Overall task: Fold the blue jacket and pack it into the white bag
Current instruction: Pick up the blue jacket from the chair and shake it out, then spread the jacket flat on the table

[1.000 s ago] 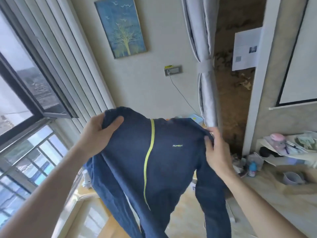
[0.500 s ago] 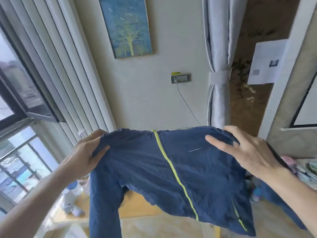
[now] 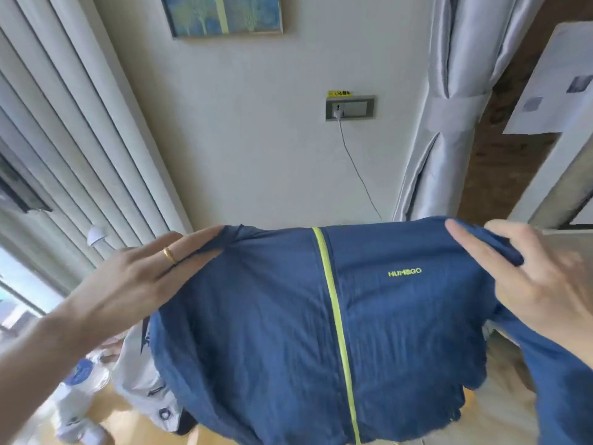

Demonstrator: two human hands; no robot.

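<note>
The blue jacket (image 3: pixel 288 322) is spread out in the air in front of me, front side up, with a lime-green zipper down its middle and a small green logo on the right chest. My left hand (image 3: pixel 138 277), with a gold ring, pinches the jacket's left shoulder. My right hand (image 3: pixel 539 277) grips the right shoulder, with cloth bunched between its fingers. The right sleeve hangs down at the lower right. A white bag does not show in this view.
A grey-white garment (image 3: pixel 144 380) with dark buttons lies under the jacket at lower left on a wooden surface. A wall socket (image 3: pixel 349 107) with a cable and a tied grey curtain (image 3: pixel 449 117) stand behind. White bottles (image 3: pixel 77 393) sit at lower left.
The jacket has swung from hanging down to stretched out flat and level. Both hands have dropped lower in view and moved further apart. The camera has come closer to the wall.
</note>
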